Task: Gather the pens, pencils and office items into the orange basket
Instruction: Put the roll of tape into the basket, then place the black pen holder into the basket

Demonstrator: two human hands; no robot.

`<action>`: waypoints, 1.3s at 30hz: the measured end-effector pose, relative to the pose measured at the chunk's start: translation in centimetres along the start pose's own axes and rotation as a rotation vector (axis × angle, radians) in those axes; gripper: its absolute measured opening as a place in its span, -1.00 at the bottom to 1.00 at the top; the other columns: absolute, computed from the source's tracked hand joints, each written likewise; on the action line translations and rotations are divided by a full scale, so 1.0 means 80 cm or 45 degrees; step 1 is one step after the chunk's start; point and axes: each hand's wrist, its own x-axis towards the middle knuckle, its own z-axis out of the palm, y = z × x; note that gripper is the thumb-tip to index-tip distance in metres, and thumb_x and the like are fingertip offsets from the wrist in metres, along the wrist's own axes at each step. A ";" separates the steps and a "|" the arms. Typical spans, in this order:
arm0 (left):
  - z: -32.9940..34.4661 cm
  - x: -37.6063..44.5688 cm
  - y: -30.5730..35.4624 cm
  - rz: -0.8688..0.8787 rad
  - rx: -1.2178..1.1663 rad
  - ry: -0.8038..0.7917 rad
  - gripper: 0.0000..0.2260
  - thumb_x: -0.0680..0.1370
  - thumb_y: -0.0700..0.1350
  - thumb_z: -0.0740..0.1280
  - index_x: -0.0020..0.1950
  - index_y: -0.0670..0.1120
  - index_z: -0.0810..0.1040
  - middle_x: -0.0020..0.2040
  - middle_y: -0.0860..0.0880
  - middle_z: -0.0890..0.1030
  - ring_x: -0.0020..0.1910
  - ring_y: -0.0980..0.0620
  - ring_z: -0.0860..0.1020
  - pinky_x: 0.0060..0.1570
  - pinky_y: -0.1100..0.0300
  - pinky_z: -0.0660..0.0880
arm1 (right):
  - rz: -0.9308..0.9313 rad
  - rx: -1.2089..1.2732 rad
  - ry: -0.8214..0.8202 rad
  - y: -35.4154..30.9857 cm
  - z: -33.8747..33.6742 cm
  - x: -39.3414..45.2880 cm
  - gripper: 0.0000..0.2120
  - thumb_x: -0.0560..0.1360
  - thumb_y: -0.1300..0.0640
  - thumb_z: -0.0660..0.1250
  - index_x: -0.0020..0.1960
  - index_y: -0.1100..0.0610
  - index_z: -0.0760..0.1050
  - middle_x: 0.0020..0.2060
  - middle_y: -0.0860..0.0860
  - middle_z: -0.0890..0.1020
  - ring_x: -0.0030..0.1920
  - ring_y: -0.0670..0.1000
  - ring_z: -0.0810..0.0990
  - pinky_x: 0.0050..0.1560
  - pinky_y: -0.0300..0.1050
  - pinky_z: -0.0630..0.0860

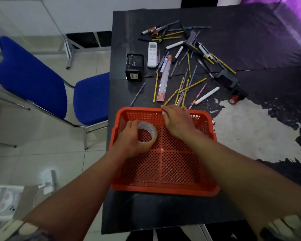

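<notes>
Currently the first item is going in. The left hand (pixel 130 138) holds a roll of clear tape (pixel 147 132) inside the orange basket (pixel 165 190), fingers curled round the roll's outer edge, roll low over the mesh floor at the far-left part of the basket; whether it already touches the mesh I cannot tell. Apart from the roll, the visible mesh floor shows no other item.

The right hand (pixel 176 119) rests on the basket's far rim, fingers curled over the edge as if steadying it. It holds no item that I can see.

The basket sits at the near edge of the black table (pixel 163 211). Everything else to gather lies beyond the far rim: a scatter of pencils (pixel 179 92) just past the right hand, a clear ruler (pixel 164 80), a white marker (pixel 206 95), and further back more pens and markers in a loose pile (pixel 195 47). Also on the table: a black pen holder (pixel 134 67), a white remote control (pixel 152 54), a black tape dispenser (pixel 227 82).

Judgement: step in hand is depositing the tape; task is barely begun, nearly all items still out on the table.

Next move, as I read it: release the roll, then reach over the far rim for the nearest pencils. These lie crossed and flat, so a sweep or a bunching grip would probably serve better than picking singly. Whether the remote counts as an office item is unclear.

A blue chair (pixel 33 80) stands left of the table.
</notes>
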 end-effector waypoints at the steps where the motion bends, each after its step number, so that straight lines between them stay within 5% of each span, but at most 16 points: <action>1: 0.002 -0.001 -0.001 -0.018 -0.008 0.025 -0.12 0.33 0.12 0.58 0.51 -0.12 0.23 0.39 -0.06 0.35 0.35 -0.03 0.42 0.29 0.17 0.36 | -0.010 0.006 0.038 0.001 0.002 0.001 -0.63 0.66 0.02 0.09 0.43 0.03 0.40 0.30 0.01 0.53 0.34 0.04 0.42 0.41 0.07 0.17; 10: 0.011 0.005 0.002 -0.126 0.110 0.111 0.01 0.39 0.07 0.55 0.61 -0.16 -0.01 0.58 -0.12 0.11 0.53 -0.12 0.19 0.46 -0.03 0.27 | -0.018 0.048 0.165 0.004 0.011 0.005 -0.68 0.63 0.04 0.15 0.34 0.00 0.48 0.19 -0.02 0.59 0.24 0.04 0.49 0.29 0.06 0.25; 16: -0.041 0.026 0.023 0.115 0.423 0.314 -0.43 0.40 0.26 0.43 0.33 0.02 0.53 0.28 0.01 0.55 0.20 -0.07 0.56 0.07 -0.09 0.56 | -0.019 0.078 0.153 -0.012 0.000 0.021 -0.69 0.61 0.00 0.18 0.30 0.02 0.50 0.17 0.02 0.60 0.18 0.11 0.54 0.18 0.06 0.39; 22: -0.112 0.076 0.018 0.162 0.365 0.500 -0.61 0.53 0.14 0.38 0.28 -0.02 0.58 0.22 -0.02 0.59 0.16 -0.07 0.58 0.00 0.01 0.54 | 0.022 0.203 0.187 -0.052 -0.019 0.074 -0.65 0.61 -0.05 0.19 0.32 0.06 0.49 0.21 0.08 0.58 0.24 0.16 0.50 0.19 0.11 0.45; 34: -0.169 0.259 -0.061 0.132 0.186 0.393 -0.59 0.64 0.07 0.25 0.42 -0.11 0.46 0.34 -0.10 0.50 0.30 -0.10 0.47 0.23 -0.01 0.44 | 0.494 0.420 0.304 -0.105 0.024 0.267 -0.29 0.38 -0.34 0.33 0.39 0.03 0.37 0.30 0.02 0.47 0.34 0.10 0.43 0.23 0.04 0.44; 39: -0.166 0.303 -0.100 0.079 0.080 0.334 -0.61 0.67 0.05 0.19 0.43 -0.10 0.45 0.37 -0.08 0.49 0.33 -0.07 0.46 0.23 0.13 0.35 | 0.575 0.417 0.242 -0.120 0.057 0.310 -0.02 0.34 -0.35 0.43 0.55 0.09 0.12 0.46 0.05 0.30 0.44 0.11 0.31 0.30 0.03 0.37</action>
